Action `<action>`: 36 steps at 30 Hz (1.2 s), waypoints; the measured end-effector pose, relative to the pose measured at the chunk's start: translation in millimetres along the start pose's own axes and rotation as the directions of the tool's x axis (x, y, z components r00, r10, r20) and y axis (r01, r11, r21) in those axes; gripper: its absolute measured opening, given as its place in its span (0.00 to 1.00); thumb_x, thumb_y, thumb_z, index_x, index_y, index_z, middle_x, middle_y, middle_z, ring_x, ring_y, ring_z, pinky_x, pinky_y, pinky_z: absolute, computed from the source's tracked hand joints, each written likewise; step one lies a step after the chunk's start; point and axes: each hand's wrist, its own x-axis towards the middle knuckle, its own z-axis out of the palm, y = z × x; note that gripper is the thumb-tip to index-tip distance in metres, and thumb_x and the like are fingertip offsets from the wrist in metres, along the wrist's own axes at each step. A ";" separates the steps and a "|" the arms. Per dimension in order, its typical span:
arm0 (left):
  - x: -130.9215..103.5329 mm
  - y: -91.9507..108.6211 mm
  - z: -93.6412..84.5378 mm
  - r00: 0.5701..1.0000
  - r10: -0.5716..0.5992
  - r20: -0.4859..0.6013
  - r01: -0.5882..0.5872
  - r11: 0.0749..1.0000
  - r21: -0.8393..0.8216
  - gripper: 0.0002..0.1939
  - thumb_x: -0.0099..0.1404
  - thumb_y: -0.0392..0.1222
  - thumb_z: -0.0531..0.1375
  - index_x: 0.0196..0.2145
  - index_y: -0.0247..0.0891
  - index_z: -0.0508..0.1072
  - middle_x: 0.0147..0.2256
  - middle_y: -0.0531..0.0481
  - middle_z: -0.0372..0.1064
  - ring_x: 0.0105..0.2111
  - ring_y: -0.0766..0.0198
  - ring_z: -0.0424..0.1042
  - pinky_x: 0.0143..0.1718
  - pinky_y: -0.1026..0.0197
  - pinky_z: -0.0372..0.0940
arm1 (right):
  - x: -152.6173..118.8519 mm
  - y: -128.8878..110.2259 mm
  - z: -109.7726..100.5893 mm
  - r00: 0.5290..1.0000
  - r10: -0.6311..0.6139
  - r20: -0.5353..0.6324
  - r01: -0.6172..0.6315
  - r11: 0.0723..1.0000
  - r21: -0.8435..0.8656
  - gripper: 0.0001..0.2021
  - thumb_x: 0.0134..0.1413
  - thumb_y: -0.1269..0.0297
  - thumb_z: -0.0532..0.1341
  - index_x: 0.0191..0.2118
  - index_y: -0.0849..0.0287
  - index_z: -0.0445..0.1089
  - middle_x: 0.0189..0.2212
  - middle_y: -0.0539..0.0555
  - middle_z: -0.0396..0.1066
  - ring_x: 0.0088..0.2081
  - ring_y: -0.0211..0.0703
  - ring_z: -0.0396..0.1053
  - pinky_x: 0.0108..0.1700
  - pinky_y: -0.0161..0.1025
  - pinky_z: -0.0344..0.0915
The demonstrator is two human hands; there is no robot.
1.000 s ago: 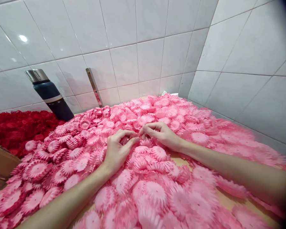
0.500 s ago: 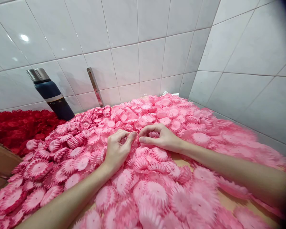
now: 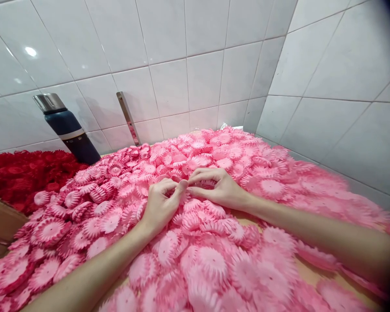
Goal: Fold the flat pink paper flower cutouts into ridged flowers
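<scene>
1. While both hands meet over the middle of the heap, the left hand [image 3: 159,206] has its thumb tip up against its bent forefinger; whether these fingers grip a piece is hidden.
2. The right hand [image 3: 222,189] curves in opposite, its forefinger and thumb parted, with pink showing through the gap. Its fingertips are close beside the left thumb.
3. Pink fringed discs [image 3: 213,261] lie under and around both hands, spread nearly across the table [image 3: 331,277]. Bare yellowish surface shows only in patches, below the right wrist and towards the lower right.
4. At the back, the heap reaches close to the white tiled wall [image 3: 169,89]; on the right it runs along the side wall [image 3: 338,112], leaving little free surface at either edge.
5. Far left, a red pile [image 3: 26,175] borders the pink one, with a cardboard box [image 3: 3,225] in front.
6. A dark blue bottle [image 3: 72,134] and a metal strip [image 3: 127,117] are by the back wall, well apart from the hands. Above the hands, the space is open.
</scene>
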 end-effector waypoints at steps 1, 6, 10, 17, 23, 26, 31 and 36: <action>0.1 0.0 0.0 1.000 -0.011 -0.007 0.011 1.000 -0.016 0.27 0.67 0.55 0.50 0.16 0.37 0.64 0.19 0.51 0.62 0.21 0.66 0.60 0.23 0.63 0.57 | 0.2 0.8 -0.2 1.000 0.003 -0.023 -0.004 1.000 -0.008 0.06 0.50 0.64 0.64 0.34 0.58 0.76 0.32 0.54 0.74 0.34 0.41 0.71 0.37 0.40 0.69; 0.8 -0.9 1.7 0.998 -0.051 -0.039 0.050 0.998 -0.049 0.21 0.67 0.50 0.52 0.21 0.37 0.69 0.23 0.51 0.68 0.25 0.65 0.66 0.28 0.62 0.63 | 1.7 6.4 -1.5 0.984 0.086 -0.154 -0.091 0.995 -0.029 0.06 0.54 0.64 0.60 0.34 0.59 0.73 0.33 0.54 0.74 0.36 0.42 0.71 0.40 0.40 0.69; 0.5 -0.2 2.1 0.998 -0.020 -0.052 0.015 0.995 -0.098 0.07 0.61 0.42 0.61 0.35 0.38 0.76 0.37 0.47 0.75 0.38 0.59 0.73 0.43 0.57 0.67 | 3.0 8.4 -1.4 0.972 0.116 -0.203 -0.125 0.992 -0.033 0.08 0.56 0.61 0.58 0.35 0.60 0.71 0.33 0.53 0.74 0.36 0.42 0.71 0.40 0.40 0.68; -0.9 2.5 0.5 0.999 -0.008 -0.033 0.004 0.995 -0.102 0.06 0.60 0.40 0.62 0.35 0.38 0.76 0.35 0.47 0.76 0.37 0.59 0.74 0.42 0.57 0.67 | -0.1 3.0 1.4 0.989 0.086 -0.122 -0.103 0.985 -0.140 0.07 0.56 0.65 0.58 0.35 0.60 0.72 0.31 0.53 0.74 0.33 0.41 0.70 0.34 0.38 0.66; -1.2 1.4 0.6 0.999 -0.031 -0.036 0.029 0.997 -0.073 0.06 0.62 0.40 0.60 0.33 0.37 0.75 0.34 0.47 0.75 0.36 0.60 0.72 0.39 0.59 0.66 | -0.4 1.8 1.5 0.995 0.053 -0.083 -0.070 0.973 -0.222 0.07 0.57 0.66 0.56 0.32 0.60 0.69 0.28 0.52 0.72 0.29 0.40 0.68 0.32 0.38 0.63; -0.9 0.9 0.5 0.999 -0.033 -0.043 0.030 0.998 -0.052 0.05 0.62 0.40 0.59 0.32 0.37 0.74 0.33 0.47 0.74 0.35 0.61 0.71 0.36 0.60 0.65 | 0.5 1.0 2.2 0.989 0.081 -0.124 -0.102 0.979 -0.174 0.08 0.58 0.64 0.55 0.31 0.60 0.67 0.27 0.52 0.70 0.30 0.39 0.67 0.32 0.37 0.63; -1.4 0.8 0.7 0.994 -0.015 -0.107 0.015 1.000 -0.006 0.04 0.63 0.39 0.58 0.31 0.37 0.71 0.31 0.50 0.71 0.32 0.64 0.69 0.33 0.63 0.63 | 0.5 -2.1 7.2 0.976 0.116 -0.186 -0.135 0.987 -0.093 0.08 0.60 0.62 0.54 0.33 0.59 0.64 0.30 0.52 0.67 0.32 0.39 0.65 0.35 0.37 0.62; -4.9 0.1 1.2 0.983 -0.011 -0.184 0.005 0.999 -0.034 0.05 0.65 0.40 0.57 0.31 0.38 0.68 0.27 0.54 0.67 0.25 0.69 0.62 0.26 0.66 0.58 | 2.4 6.9 9.0 0.936 0.192 -0.295 -0.186 0.981 0.049 0.08 0.61 0.60 0.53 0.34 0.58 0.62 0.27 0.49 0.64 0.29 0.38 0.64 0.31 0.36 0.61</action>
